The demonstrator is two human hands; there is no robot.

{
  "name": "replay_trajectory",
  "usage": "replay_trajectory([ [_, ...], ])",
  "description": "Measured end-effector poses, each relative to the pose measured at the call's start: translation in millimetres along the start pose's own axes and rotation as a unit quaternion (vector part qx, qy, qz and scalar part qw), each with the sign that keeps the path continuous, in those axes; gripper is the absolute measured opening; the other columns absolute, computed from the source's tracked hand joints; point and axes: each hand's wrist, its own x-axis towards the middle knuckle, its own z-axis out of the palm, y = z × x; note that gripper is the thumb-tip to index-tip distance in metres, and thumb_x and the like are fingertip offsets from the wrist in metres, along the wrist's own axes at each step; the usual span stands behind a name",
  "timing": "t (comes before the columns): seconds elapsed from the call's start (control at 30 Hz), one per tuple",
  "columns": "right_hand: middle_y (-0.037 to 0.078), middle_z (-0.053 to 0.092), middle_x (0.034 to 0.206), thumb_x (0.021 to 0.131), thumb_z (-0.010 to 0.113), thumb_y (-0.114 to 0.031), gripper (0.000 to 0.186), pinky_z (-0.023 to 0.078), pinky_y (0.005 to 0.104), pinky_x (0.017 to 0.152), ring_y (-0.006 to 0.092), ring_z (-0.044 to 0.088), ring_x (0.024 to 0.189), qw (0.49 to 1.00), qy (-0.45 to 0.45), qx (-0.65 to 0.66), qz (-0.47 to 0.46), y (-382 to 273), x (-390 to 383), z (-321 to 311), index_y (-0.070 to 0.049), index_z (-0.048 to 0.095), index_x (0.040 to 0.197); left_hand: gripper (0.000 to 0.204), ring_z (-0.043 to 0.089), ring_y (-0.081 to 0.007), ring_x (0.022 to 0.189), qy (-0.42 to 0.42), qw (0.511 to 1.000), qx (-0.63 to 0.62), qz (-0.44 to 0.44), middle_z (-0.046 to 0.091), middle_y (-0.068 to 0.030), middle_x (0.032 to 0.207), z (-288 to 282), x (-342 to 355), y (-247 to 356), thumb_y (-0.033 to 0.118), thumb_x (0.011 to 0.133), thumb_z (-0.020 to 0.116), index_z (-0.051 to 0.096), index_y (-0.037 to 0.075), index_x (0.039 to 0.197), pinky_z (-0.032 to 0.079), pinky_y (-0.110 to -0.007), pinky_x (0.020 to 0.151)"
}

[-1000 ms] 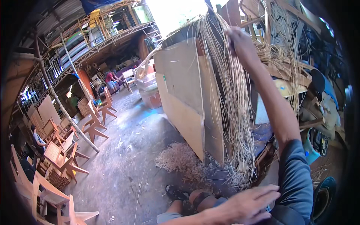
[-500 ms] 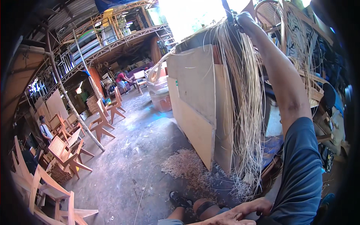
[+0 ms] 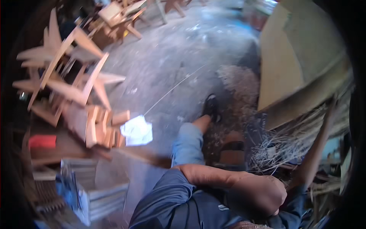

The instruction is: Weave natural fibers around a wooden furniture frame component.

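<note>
My left hand rests on my lap, curled into a fist, with nothing visible in it. My right arm reaches up along the right side, and my right hand, blurred, grips a bundle of pale dry strands. The bundle slants down to frayed ends by my knee. Behind it a big plywood board leans. I sit in blue shorts with one leg stretched out and a dark shoe on the concrete floor.
Unpainted wooden chairs are piled at the left, with short wood blocks and a white crumpled sheet beside them. A heap of loose fibre lies by the board. One thin strand crosses the floor. Pale crates stand at the lower left.
The view has swung sharply down from the roof and yard to the floor and my lap. My right arm has come lower with the strands, and my left hand has closed into a fist.
</note>
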Motion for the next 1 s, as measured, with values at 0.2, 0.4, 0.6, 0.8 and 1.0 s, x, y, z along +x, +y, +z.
replay_trajectory([
  [0.2,0.026,0.059,0.105,0.095,0.046,-0.030,0.042,0.043,0.0423,0.084,0.0365,0.056,0.095,0.968,-0.155,-0.196,-0.012,134,-278,94,0.006,0.053,0.114,0.023,0.058,-0.0255,0.077,0.241,0.941,0.109,-0.212,0.056,-0.0114,0.081,-39,-138,-17,0.024,0.085,0.062,0.057,0.002,0.087,0.045,-0.034,0.068],
  [0.4,0.038,0.043,0.120,0.087,0.055,-0.037,0.061,0.037,0.0497,0.096,0.0458,0.041,0.117,0.745,-0.466,-0.452,0.154,227,-394,-15,0.014,0.044,0.119,0.016,0.057,-0.0145,0.070,0.647,0.607,0.304,-0.348,0.059,-0.0070,0.075,-128,-342,-53,0.017,0.088,0.054,0.060,0.003,0.090,0.047,-0.029,0.067],
  [0.6,0.023,0.061,0.095,0.079,0.063,-0.032,0.037,0.046,0.0435,0.077,0.0328,0.059,0.087,0.446,-0.752,-0.468,-0.126,181,-473,-29,0.002,0.060,0.094,0.024,0.059,-0.0301,0.085,0.643,0.394,0.356,-0.552,0.060,-0.0179,0.088,-208,-571,-109,0.021,0.083,0.057,0.058,0.002,0.098,0.046,-0.038,0.078],
  [0.8,0.022,0.061,0.092,0.079,0.061,-0.030,0.033,0.046,0.0434,0.077,0.0324,0.058,0.084,0.504,-0.767,-0.395,0.028,183,-521,-6,0.001,0.060,0.092,0.048,0.042,-0.0426,0.115,0.515,0.341,0.471,-0.631,0.044,-0.0298,0.122,-313,-681,-130,0.015,0.078,0.057,0.044,-0.006,0.119,0.035,-0.045,0.097],
  [1.0,0.020,0.061,0.088,0.080,0.060,-0.027,0.030,0.045,0.0433,0.076,0.0321,0.058,0.081,0.547,-0.748,-0.325,0.189,176,-565,-31,0.001,0.060,0.090,0.066,0.036,-0.0433,0.123,0.468,0.273,0.486,-0.685,0.037,-0.0312,0.132,-391,-737,-127,0.018,0.078,0.058,0.030,-0.013,0.129,0.029,-0.041,0.105],
])
